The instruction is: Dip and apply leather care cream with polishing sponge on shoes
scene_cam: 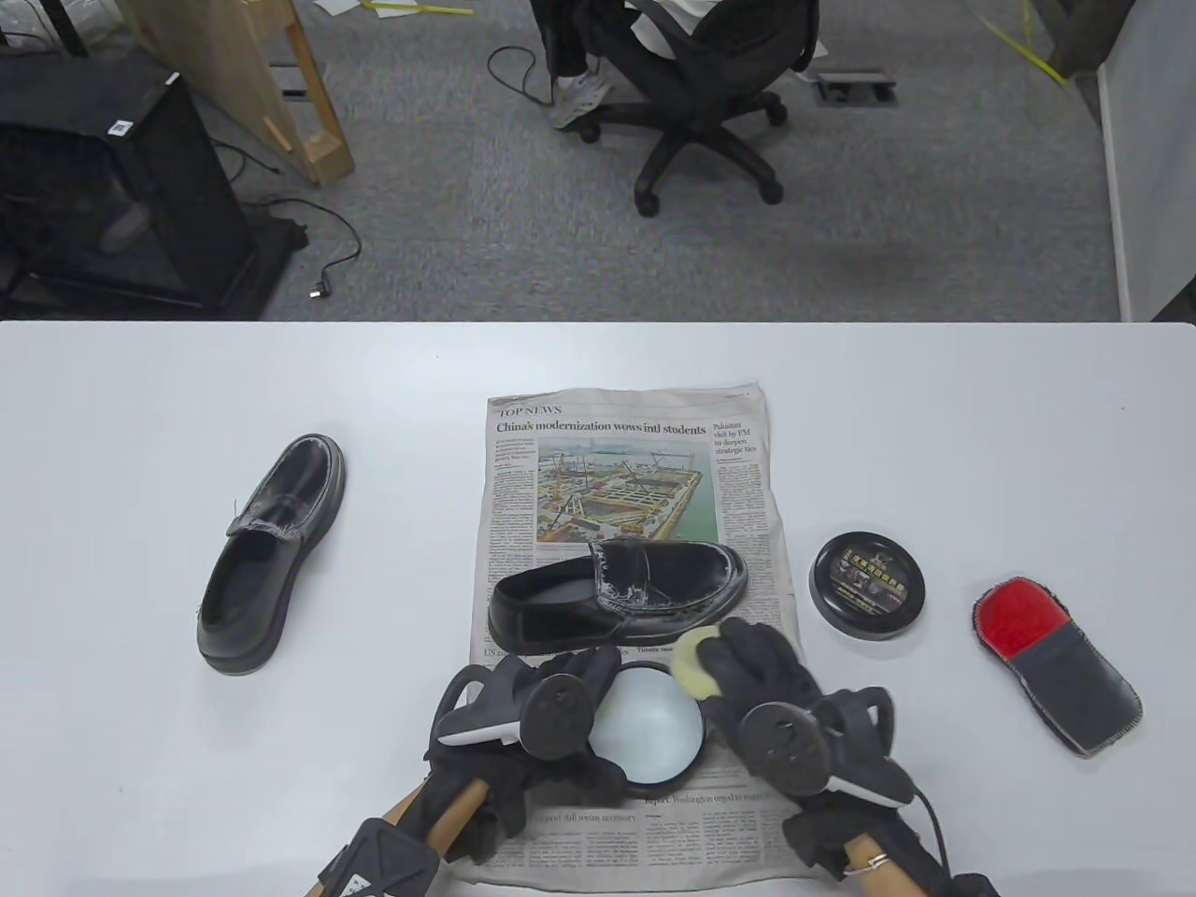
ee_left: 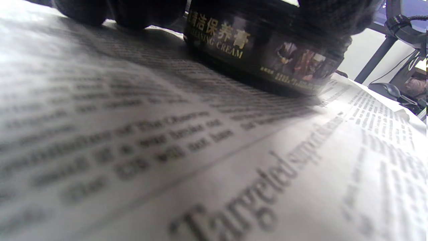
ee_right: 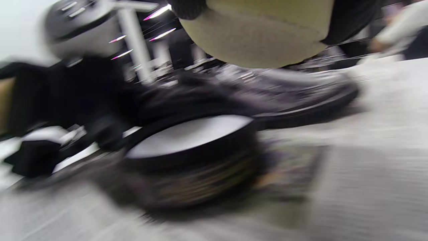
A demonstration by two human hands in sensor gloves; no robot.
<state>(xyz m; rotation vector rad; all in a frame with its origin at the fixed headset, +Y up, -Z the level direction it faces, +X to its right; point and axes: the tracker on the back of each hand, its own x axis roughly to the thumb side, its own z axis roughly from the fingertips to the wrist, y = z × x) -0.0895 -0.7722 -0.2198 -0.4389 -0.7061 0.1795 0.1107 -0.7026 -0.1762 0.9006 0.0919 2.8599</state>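
White tabletop (scene_cam: 280,794) is stretching out under my work, with grey carpet and an office chair (scene_cam: 696,103) lying beyond its far edge. I am working over a sheet of newspaper (scene_cam: 626,448) spread at the middle. My left hand (scene_cam: 523,719) is curling its fingers (ee_left: 100,10) round the open cream jar (scene_cam: 649,724), a low black tub with gold lettering on its wall and a smooth, pale surface of cream inside. My right hand (scene_cam: 775,691) is pinching the polishing sponge (scene_cam: 696,665), a round pale-yellow pad, just above the jar's far right rim; I cannot tell whether it is touching the cream. One black loafer (scene_cam: 621,593) is lying on the newspaper just beyond the jar, its toe pointing right and its vamp showing whitish scuffing. The second loafer (scene_cam: 266,551) is sitting well apart on the bare table to the left. To the right, off the paper, the jar's black lid (scene_cam: 869,586) is lying flat, and farther right a red-and-grey polishing mitt (scene_cam: 1056,663) is resting. My trackers are hiding part of the jar from the table view.
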